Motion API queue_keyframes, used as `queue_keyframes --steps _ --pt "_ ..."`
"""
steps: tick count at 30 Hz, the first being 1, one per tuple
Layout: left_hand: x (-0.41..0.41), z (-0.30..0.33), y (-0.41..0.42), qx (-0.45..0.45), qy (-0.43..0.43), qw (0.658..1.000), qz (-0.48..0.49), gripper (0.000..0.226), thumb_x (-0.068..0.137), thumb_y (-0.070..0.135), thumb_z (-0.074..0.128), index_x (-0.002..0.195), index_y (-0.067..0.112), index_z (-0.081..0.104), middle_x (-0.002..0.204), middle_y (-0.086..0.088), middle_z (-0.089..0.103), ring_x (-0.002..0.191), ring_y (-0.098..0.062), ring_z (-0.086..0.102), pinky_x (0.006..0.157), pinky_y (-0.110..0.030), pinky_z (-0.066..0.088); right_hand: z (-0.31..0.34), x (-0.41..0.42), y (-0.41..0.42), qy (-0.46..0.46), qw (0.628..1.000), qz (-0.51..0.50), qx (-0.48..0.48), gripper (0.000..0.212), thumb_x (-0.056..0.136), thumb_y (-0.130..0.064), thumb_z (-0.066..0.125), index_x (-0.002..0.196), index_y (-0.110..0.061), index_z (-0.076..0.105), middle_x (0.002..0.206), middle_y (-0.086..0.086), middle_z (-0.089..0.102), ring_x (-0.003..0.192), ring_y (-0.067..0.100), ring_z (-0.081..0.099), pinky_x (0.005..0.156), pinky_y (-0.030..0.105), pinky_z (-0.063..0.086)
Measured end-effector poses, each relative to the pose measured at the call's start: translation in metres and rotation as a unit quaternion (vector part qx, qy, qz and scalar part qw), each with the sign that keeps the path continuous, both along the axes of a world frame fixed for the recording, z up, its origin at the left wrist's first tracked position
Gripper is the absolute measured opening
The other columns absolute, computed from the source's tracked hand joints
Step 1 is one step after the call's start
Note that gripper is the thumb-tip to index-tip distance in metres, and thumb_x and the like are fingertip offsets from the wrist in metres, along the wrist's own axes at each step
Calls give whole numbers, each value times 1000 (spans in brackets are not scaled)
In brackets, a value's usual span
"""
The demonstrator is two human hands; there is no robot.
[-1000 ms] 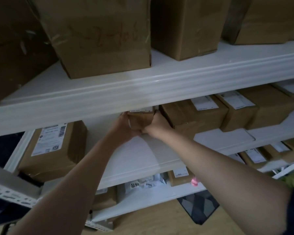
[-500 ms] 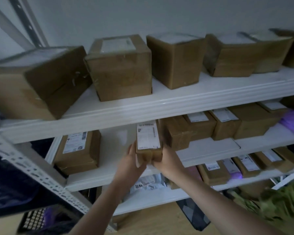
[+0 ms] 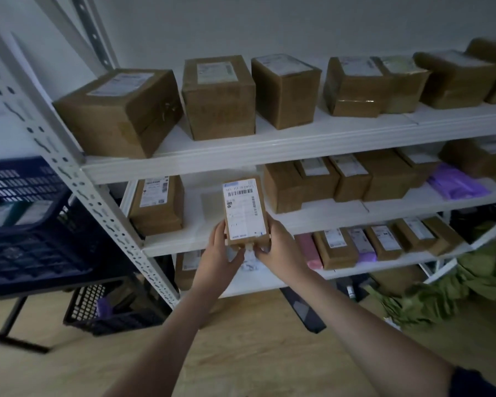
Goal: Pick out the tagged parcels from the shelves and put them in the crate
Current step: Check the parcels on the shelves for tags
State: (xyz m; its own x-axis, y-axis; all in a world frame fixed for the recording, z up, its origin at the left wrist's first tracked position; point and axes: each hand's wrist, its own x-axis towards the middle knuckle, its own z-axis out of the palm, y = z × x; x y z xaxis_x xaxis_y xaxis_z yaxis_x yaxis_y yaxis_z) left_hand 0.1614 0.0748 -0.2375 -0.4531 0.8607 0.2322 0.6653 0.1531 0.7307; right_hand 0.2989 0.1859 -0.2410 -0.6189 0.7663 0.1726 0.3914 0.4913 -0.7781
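A small brown parcel [image 3: 245,211] with a white barcode label on top is held out in front of the middle shelf [image 3: 312,222]. My left hand [image 3: 222,253] grips its lower left side. My right hand [image 3: 279,247] grips its lower right corner. A dark blue crate [image 3: 32,224] stands at the left on a stand, with a few items inside. A second black crate [image 3: 106,310] sits on the floor below it.
White metal shelving [image 3: 269,150] carries several brown labelled boxes on the top, middle and lower shelves. A purple bag [image 3: 455,183] lies on the middle shelf at right. Green cloth [image 3: 455,290] is heaped at the lower right. The floor is wooden.
Both hands have drawn the parcel out from the middle shelf toward me. The camera has pulled back and tilted up, bringing the top shelf and the blue crate into view.
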Motion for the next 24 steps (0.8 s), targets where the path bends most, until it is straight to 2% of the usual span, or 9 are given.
queue_keyframes --steps 2,10,18,20,24 --pt "2 3 -2 0 8 1000 -7 76 92 24 70 154 18 27 152 2 39 128 -9 48 97 -22 43 -2 1 1 -9 1000 -6 1 71 86 -20 78 146 -28 42 138 -7 59 122 9 61 90 27 59" --pt "4 8 -2 6 18 1000 -5 74 92 20 68 153 18 28 151 3 39 125 -2 43 92 -13 36 -6 -1 4 -24 1000 -9 16 77 84 -23 81 148 -28 39 140 -5 57 126 11 59 95 32 58" --pt "-8 3 8 10 3 1000 -5 75 91 21 69 154 20 28 150 5 40 127 -7 47 95 -20 41 -8 -14 13 -41 999 -19 16 75 84 -25 80 147 -29 40 140 -6 57 124 10 60 93 30 59" --pt "-12 -2 12 2 -11 1000 -3 76 89 17 70 154 21 29 149 5 42 126 -8 48 95 -22 42 -15 -21 16 -50 999 -22 4 73 82 -31 78 145 -33 41 136 -7 59 119 10 62 88 33 61" --pt "-28 -20 29 -30 -52 998 10 78 85 17 72 152 24 34 145 4 46 128 -12 50 101 -32 49 -53 -44 40 -78 997 -10 -26 74 69 -54 69 138 -40 45 125 -13 63 109 9 66 80 37 62"
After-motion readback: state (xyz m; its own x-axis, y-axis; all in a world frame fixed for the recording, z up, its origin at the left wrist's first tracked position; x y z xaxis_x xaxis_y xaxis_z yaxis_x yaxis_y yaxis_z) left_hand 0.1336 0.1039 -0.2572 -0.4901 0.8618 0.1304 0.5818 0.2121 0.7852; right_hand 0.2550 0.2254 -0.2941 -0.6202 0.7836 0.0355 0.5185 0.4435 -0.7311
